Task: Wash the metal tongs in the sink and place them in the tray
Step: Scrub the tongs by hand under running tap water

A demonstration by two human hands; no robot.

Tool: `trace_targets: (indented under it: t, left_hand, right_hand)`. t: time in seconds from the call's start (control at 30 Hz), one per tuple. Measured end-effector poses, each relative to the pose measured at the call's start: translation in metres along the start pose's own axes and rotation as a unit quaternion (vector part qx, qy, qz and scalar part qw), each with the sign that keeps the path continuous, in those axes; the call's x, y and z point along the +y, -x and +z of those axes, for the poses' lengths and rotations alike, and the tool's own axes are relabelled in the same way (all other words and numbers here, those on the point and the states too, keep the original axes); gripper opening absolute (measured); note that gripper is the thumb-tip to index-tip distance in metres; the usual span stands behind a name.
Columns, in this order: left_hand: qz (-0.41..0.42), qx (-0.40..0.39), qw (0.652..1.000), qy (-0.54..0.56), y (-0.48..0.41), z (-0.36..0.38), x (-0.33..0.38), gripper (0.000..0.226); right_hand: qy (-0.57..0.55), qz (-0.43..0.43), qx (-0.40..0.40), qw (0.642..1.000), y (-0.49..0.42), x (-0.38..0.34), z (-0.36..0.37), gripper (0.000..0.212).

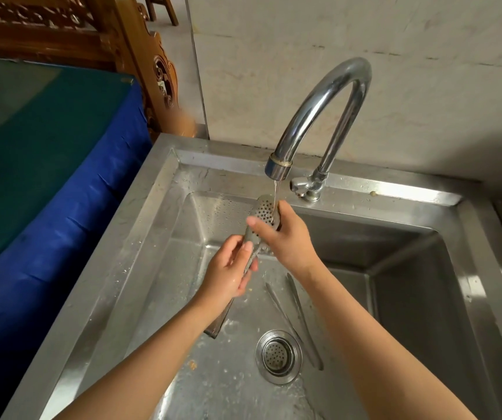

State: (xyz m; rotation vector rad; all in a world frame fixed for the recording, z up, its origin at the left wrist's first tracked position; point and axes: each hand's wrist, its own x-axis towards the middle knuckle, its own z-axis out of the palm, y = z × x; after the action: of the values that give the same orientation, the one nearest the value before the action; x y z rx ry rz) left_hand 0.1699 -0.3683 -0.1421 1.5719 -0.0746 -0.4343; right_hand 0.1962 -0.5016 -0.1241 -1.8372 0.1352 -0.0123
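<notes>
Steel sink (159, 207): held a drain strainer (278, 356) with a thin two-armed metal tool (298, 316) lying flat beside it.
Tongs (265, 207): were above the basin, perforated head up under the thin stream from the tap (328, 95).
Left hand (228, 274): fingers curled round the tongs' middle.
Right hand (286, 237): gripped the perforated head, thumb across it.
Blue cloth (62, 207): covered the surface left of the sink.

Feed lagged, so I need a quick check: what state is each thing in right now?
Faucet: running, thin stream.
Perforated tongs: held under the faucet.
Left hand: grips their handle.
Right hand: holds the perforated head.
Second tongs: lying on the sink floor.
Drain strainer: seated in the drain.
</notes>
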Motion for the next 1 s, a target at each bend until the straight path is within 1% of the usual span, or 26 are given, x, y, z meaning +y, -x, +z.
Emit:
trace_targets:
  t: [0.13,0.2,0.27,0.33,0.37,0.4,0.5,0.57,0.6,0.63,0.7,0.77,0.83,0.93,1.0]
  left_hand:
    - [-0.002,-0.024,0.999,0.029,0.005,0.001,-0.002,0.013]
    - [-0.004,-0.025,1.000,-0.013,0.004,0.001,0.000,0.017]
    - [-0.002,-0.017,0.998,-0.060,0.001,0.003,0.001,0.014]
    - [-0.001,-0.022,0.998,-0.065,0.000,0.006,0.000,0.009]
    - [-0.004,-0.030,0.998,-0.058,0.001,0.007,0.000,0.006]
    - [-0.009,-0.039,0.998,-0.048,0.002,0.008,0.002,0.008]
    - [-0.035,-0.059,0.998,-0.004,0.003,0.005,0.002,0.030]
    - [-0.058,-0.059,0.996,0.022,0.001,0.002,0.001,0.034]
    - [-0.067,-0.062,0.995,0.028,0.000,0.001,0.000,0.035]
    - [-0.070,-0.070,0.995,0.031,-0.001,0.000,0.000,0.036]
    - [-0.066,-0.093,0.992,0.043,-0.001,0.001,0.001,0.039]
    - [-0.060,-0.098,0.992,0.050,0.001,0.001,0.002,0.039]
    - [-0.050,-0.057,0.997,0.033,0.003,0.002,0.002,0.036]
    - [-0.010,0.035,0.999,0.011,0.010,0.005,-0.003,0.035]
    - [0.022,0.093,0.995,0.022,0.016,0.007,-0.007,0.018]
  right_hand:
    - [-0.038,0.040,0.111,0.992,-0.004,-0.005,0.008,0.048]
    - [-0.084,0.086,0.148,0.982,-0.005,-0.005,0.011,0.056]
    - [-0.107,0.136,0.163,0.971,-0.006,-0.006,0.007,0.057]
    - [-0.089,0.155,0.134,0.975,-0.006,-0.005,0.001,0.056]
    - [-0.084,0.153,0.107,0.979,-0.005,-0.004,-0.002,0.055]
    - [-0.085,0.149,0.078,0.982,-0.002,-0.005,-0.005,0.053]
    - [-0.098,0.115,0.003,0.988,0.006,-0.006,-0.011,0.038]
    - [-0.097,0.085,-0.030,0.991,0.011,-0.006,-0.013,0.023]
    - [-0.097,0.075,-0.047,0.991,0.013,-0.006,-0.015,0.021]
    - [-0.095,0.066,-0.063,0.991,0.014,-0.007,-0.016,0.032]
    - [-0.086,0.052,-0.091,0.991,0.015,-0.008,-0.018,0.061]
    - [-0.058,0.039,-0.097,0.993,0.014,-0.011,-0.020,0.075]
    - [-0.044,0.031,-0.091,0.994,0.012,-0.012,-0.021,0.078]
    - [-0.046,0.028,-0.091,0.994,0.012,-0.013,-0.022,0.078]
    - [-0.050,0.029,-0.097,0.994,0.013,-0.013,-0.019,0.074]
